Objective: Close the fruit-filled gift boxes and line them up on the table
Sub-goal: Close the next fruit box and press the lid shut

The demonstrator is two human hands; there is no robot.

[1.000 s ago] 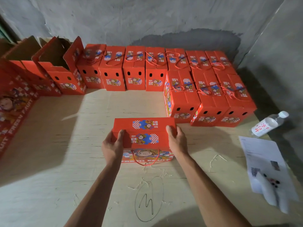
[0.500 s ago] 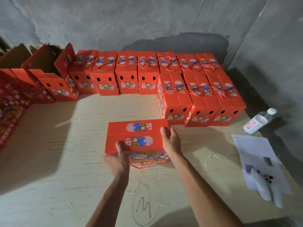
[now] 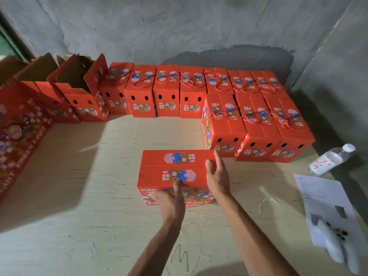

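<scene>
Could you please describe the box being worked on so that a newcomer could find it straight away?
On the pale wooden table, rows of red gift boxes stand along the back wall. In front of them, one red box sits apart, both hands on it: left hand, right hand. It alone lies broadside to the viewer.

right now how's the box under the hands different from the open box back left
The near box has its flaps shut; the open box has them raised. The near box lies broadside, alone mid-table; the open box stands end-on in the back row. Both are red with the same cartoon print.
</scene>
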